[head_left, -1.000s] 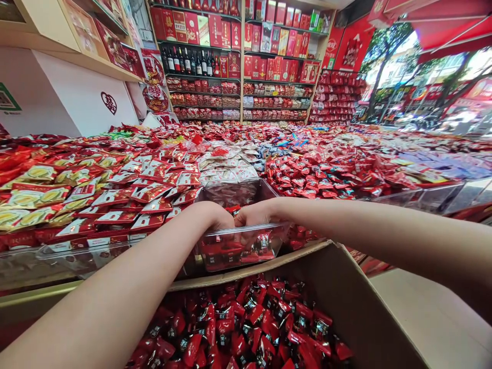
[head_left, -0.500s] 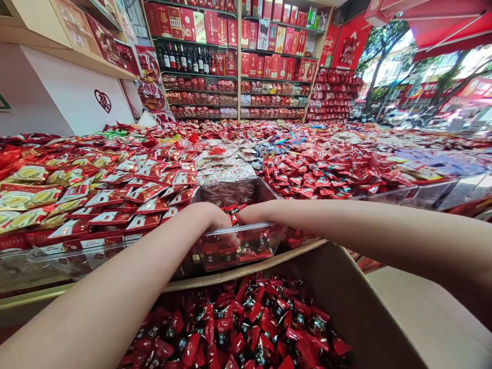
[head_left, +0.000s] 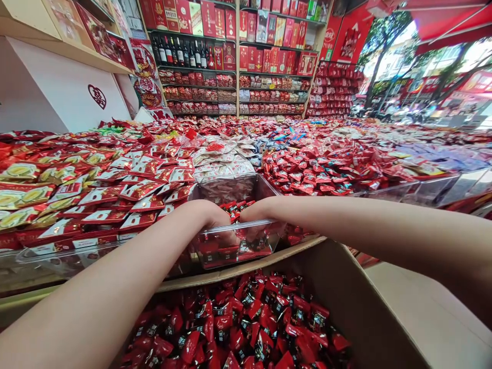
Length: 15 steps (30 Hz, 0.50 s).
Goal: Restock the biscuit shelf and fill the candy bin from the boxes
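Both hands reach down into a clear plastic bin [head_left: 269,185] at the front of the display. Small red-and-black wrapped candies [head_left: 235,207] lie inside it, around and between the hands. My left hand [head_left: 225,225] is bent downward at the bin's left side, partly seen through the clear front wall. On the right side, my right hand [head_left: 251,218] dips in among the candies. The fingers of both are mostly hidden by the wall and the candies. Below the bin, an open cardboard box [head_left: 346,292] holds a heap of the same kind of candies [head_left: 246,318].
Red snack packets [head_left: 142,189] are piled left of the bin, white packets [head_left: 226,161] behind it, and red wrapped sweets [head_left: 307,171] to its right. Shelves with boxes and bottles [head_left: 184,54] stand at the back. Trees [head_left: 384,51] show outside at right.
My hands stay in the bin, with the right one shifted slightly and more candies visible between them. The whole view has moved slightly.
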Motion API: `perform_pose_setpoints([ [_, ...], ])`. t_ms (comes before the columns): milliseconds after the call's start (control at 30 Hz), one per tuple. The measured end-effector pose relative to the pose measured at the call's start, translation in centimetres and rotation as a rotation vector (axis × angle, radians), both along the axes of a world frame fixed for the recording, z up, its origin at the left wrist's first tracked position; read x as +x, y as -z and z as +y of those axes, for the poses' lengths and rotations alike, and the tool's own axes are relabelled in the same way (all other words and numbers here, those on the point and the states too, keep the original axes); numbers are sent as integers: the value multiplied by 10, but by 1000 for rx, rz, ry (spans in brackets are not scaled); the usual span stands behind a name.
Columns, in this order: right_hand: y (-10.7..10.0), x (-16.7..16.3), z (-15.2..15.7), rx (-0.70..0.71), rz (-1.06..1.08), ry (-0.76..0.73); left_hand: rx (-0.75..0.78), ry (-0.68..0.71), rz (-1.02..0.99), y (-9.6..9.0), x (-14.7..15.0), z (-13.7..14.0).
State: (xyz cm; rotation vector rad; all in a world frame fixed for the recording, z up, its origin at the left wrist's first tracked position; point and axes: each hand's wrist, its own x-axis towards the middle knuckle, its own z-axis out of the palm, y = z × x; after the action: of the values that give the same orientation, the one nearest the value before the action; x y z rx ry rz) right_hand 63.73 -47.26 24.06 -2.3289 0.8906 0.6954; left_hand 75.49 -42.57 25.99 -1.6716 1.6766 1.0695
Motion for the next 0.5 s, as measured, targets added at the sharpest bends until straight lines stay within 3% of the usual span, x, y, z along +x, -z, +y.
perform_pose_setpoints([
  [233, 1, 2, 2, -57, -30, -88, -10, -59, 72, 3, 0, -1],
  [333, -6, 5, 1, -144, -104, -103, -8, -70, 70, 4, 1, -2],
  [467, -39, -13, 21, -460, -468, -75, -12, -82, 46, 6, 0, -1],
  [500, -47, -23, 32, -482, -591, -51, -11, -84, 42, 7, 0, 0],
])
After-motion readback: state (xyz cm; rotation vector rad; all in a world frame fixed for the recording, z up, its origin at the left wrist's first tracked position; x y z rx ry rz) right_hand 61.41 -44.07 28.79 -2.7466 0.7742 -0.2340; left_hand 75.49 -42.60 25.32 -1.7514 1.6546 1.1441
